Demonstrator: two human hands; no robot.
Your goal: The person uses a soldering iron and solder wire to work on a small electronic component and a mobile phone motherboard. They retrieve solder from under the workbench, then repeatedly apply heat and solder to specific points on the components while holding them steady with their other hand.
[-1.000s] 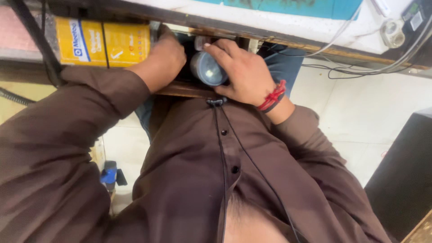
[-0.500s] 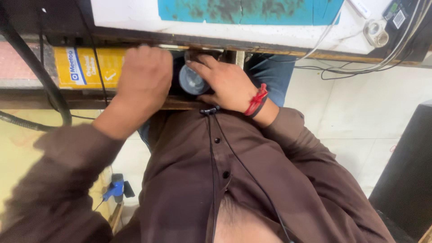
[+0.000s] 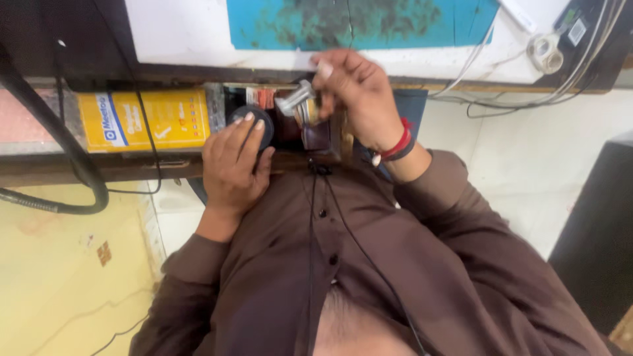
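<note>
The left hand (image 3: 231, 168) is laid flat with its palm down and fingers spread, the forearm bent in from the lower left in a brown sleeve. The right hand (image 3: 356, 99) is raised higher, its fingers curled shut in a pinch. A red band is worn on the right wrist, the arm being bent at the elbow.

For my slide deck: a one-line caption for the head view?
Left hand rests on a round black lid; right hand lifts a small silver tube below the workbench.
</note>
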